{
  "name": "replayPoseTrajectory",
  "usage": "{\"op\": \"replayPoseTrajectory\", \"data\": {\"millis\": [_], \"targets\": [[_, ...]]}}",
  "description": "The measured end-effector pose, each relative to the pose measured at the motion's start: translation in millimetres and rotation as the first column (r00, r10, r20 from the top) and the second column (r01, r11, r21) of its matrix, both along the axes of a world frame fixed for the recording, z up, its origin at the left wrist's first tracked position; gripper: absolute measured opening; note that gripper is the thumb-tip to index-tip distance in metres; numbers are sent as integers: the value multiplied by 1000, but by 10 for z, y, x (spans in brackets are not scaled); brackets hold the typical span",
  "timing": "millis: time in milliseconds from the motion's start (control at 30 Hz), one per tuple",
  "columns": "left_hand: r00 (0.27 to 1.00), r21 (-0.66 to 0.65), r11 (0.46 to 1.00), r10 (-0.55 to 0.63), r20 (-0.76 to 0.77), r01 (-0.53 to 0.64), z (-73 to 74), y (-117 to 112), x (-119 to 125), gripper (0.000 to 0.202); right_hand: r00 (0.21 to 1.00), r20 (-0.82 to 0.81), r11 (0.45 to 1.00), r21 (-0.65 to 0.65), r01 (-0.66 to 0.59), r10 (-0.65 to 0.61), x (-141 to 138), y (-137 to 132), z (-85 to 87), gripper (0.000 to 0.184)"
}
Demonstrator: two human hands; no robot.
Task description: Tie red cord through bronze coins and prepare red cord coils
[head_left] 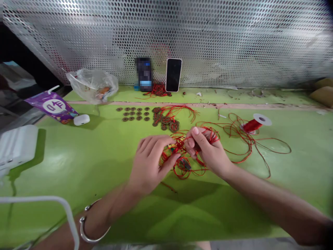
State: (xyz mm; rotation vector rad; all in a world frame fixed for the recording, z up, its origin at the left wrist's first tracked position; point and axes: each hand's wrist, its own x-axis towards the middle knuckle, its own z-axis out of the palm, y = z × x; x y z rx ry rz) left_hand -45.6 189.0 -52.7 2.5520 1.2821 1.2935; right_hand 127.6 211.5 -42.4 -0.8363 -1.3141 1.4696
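Red cord point(182, 172) lies in a loose tangle on the green table, with both hands over it. My left hand point(152, 158) is curled round the left side of the tangle, thumb and fingers closing on the cord. My right hand point(208, 149) pinches the cord between thumb and forefinger, and several loops hang over its fingers. Beneath the hands a small dark object point(185, 164) sits among the loops; its kind is unclear. Just beyond are round brown coins point(166, 121) with holes, some strung on red cord. To the right, a spool point(253, 124) of red cord trails long loops.
Loose coins point(132, 113) lie in rows at back left. Two phones point(173, 74) lean against the perforated metal screen point(208, 38). At left are a purple snack bag point(56, 106), a white earbud case point(81, 120), a plastic bag point(93, 85) and a white box point(19, 146).
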Motion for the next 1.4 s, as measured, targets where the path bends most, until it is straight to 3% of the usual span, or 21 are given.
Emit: {"op": "replayPoseTrajectory", "data": {"millis": [100,200,400,633,767,867,1033,1133,1200,1333,1400], "targets": [[999,-43,999,17,29,-16,-1,27,17,1,999,-2,999,-21,-37,37,-5,-22,19,44],[998,-42,999,33,45,-31,-3,43,27,2,999,-13,998,-34,-52,52,-14,-29,15,44],[998,92,996,14,59,-19,-14,51,12,9,984,-136,988,-81,-130,119,-12,-30,10,39],[999,299,953,-46,9,41,11,54,-56,21,973,-227,978,-210,-16,-33,20,77,70,43],[999,353,936,15,-30,-4,26,55,-68,21,979,-188,977,-212,35,-76,29,105,77,44],[1000,264,964,0,13,-4,40,36,-54,20,982,-177,984,-175,31,-62,27,89,79,43],[975,-64,993,-85,205,100,4,3,8,14,985,-173,991,-130,-16,-7,17,41,68,39],[976,-205,975,-47,213,92,-57,-10,54,43,986,-167,991,-123,-49,28,5,18,66,39],[969,-292,951,-26,245,100,-85,-17,75,51,983,-174,990,-114,-85,64,2,4,66,40],[929,-333,920,-78,361,206,-90,-20,66,20,972,-199,985,-87,-148,128,13,-12,70,38],[880,-315,889,-174,442,334,-87,-20,47,20,972,-196,984,-91,-150,130,21,-8,81,40]]}}
